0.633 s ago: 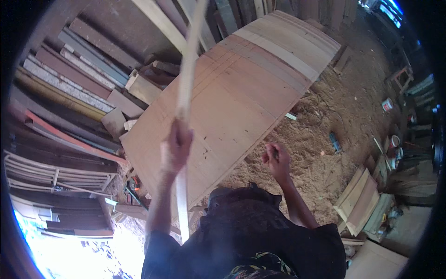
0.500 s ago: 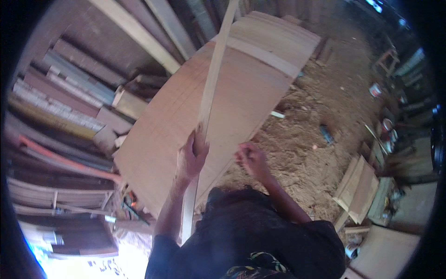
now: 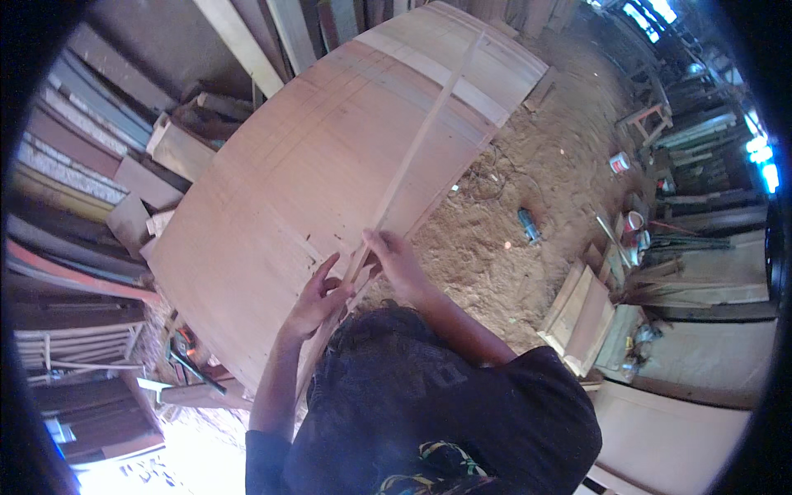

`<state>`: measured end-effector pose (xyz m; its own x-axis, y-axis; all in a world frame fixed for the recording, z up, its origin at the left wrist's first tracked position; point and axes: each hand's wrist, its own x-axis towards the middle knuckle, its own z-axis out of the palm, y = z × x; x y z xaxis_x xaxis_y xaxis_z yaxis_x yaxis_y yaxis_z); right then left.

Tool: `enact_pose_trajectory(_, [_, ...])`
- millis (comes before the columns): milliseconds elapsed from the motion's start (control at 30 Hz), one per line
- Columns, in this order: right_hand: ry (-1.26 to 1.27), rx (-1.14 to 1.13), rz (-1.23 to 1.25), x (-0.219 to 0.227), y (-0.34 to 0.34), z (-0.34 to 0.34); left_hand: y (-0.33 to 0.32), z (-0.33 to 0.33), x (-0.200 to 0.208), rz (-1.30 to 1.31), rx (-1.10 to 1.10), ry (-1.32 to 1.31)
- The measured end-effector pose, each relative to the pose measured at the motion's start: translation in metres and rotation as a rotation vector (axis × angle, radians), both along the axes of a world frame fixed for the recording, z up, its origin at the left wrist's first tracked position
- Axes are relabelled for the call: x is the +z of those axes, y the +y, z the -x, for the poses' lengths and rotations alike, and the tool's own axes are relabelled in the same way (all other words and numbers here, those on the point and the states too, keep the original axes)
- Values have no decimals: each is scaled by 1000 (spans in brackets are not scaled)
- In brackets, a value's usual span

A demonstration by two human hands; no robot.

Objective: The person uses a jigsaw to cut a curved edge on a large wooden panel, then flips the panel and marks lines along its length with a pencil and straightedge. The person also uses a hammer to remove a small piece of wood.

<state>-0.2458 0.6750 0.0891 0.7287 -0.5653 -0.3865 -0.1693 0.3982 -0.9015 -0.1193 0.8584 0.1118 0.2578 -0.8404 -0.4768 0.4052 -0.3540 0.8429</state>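
Note:
A long, narrow wooden strip (image 3: 421, 148) slants over a large reddish-brown wooden panel (image 3: 256, 190), its far end toward the panel's top right. My right hand (image 3: 398, 262) pinches the strip near its lower part, thumb and fingers about its edges. Just below, my left hand (image 3: 315, 304) has its thumb and forefinger apart and touches the strip's side; its other fingers are partly hidden. Past my left hand the strip's near end runs down beside my body. Near the panel's far end a paler band (image 3: 470, 95) crosses it.
Sawdust covers the floor (image 3: 487, 264) right of the panel, where a blue power tool (image 3: 528, 226) lies. Boards (image 3: 99, 165) are stacked along the left. Farther right are a white bucket (image 3: 619, 162), a wooden frame (image 3: 648, 124) and a wooden box-like piece (image 3: 577, 318).
My right hand has come left onto the strip and closed on it. My left hand has loosened its wrap. The strip's far end has swung right and lower over the panel.

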Motion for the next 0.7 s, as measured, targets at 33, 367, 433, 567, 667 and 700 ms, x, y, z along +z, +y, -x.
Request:
enact_pose_trajectory(33, [-3,-42,-20,6,-2,-9,17,-7,-2,-32,-39,4])
enact_pose_trajectory(367, [22,-140,173,24,-78,-89,232,6,-22,-110,109,325])
enact_pose_trajectory(433, [28,-160,186,23,-105,-103,260,11,-23,-274,172,168])
enact_pose_trajectory(567, [26,-208,193,22,-159,-138,327,27,-47,-440,269,-215])
enact_pose_trajectory(667, [46,-246,198,22,-194,-169,322,17,-24,-717,274,-400])
enact_pose_trajectory(700, [35,-226,186,20,-205,-178,331,18,-29,-808,262,-515])
